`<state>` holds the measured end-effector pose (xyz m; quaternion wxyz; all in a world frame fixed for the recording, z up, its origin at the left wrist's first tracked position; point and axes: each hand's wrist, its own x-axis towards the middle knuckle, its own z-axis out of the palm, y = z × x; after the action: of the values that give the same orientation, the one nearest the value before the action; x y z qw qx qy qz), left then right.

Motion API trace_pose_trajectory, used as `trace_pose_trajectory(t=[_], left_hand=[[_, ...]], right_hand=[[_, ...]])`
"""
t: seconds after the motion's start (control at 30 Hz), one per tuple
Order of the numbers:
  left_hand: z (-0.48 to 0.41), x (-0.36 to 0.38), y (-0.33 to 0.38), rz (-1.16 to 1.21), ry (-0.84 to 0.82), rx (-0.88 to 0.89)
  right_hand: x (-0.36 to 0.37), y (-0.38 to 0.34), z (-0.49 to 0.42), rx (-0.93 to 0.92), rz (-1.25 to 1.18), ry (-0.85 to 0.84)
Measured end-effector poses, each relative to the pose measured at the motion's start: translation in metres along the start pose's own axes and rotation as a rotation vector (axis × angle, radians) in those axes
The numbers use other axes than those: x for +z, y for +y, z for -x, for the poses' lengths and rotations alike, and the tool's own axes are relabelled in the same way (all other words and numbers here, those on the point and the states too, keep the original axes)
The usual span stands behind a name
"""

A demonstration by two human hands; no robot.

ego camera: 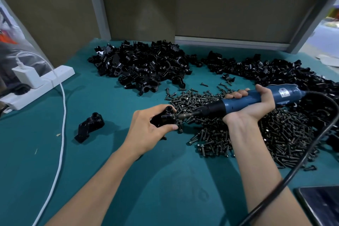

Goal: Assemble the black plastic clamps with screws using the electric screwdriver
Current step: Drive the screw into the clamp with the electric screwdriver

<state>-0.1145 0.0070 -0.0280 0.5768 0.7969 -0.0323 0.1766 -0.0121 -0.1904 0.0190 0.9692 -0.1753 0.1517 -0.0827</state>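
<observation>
My left hand grips a black plastic clamp just above the green table. My right hand is wrapped round the blue electric screwdriver, held nearly level and pointing left. Its bit tip meets the right side of the clamp. A big heap of dark screws lies under and right of my right wrist. One assembled clamp lies alone to the left.
Two heaps of black clamp parts sit at the back, one in the middle and one on the right. A white power strip with a charger and white cable is at left. The screwdriver's black cord loops right. A dark phone lies bottom right.
</observation>
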Motion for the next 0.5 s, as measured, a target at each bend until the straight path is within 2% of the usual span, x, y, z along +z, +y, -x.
trace_pose_trajectory(t=[0.17,0.23,0.3,0.4,0.5], left_hand=[[0.001,0.001,-0.002,-0.225,0.048,0.211],[0.000,0.001,-0.002,-0.238,0.046,0.219],[-0.002,-0.001,0.000,-0.137,-0.010,0.075],[-0.009,-0.009,0.000,0.073,-0.161,-0.254],[-0.012,-0.018,-0.002,0.195,-0.275,-0.396]], right_hand=[[-0.002,0.000,-0.001,0.017,-0.004,0.039],[-0.003,-0.001,-0.002,0.017,-0.003,0.045],[-0.002,-0.001,0.000,0.016,0.013,0.020],[0.001,0.000,0.004,0.011,0.073,-0.116],[0.005,0.004,0.009,0.014,0.155,-0.255]])
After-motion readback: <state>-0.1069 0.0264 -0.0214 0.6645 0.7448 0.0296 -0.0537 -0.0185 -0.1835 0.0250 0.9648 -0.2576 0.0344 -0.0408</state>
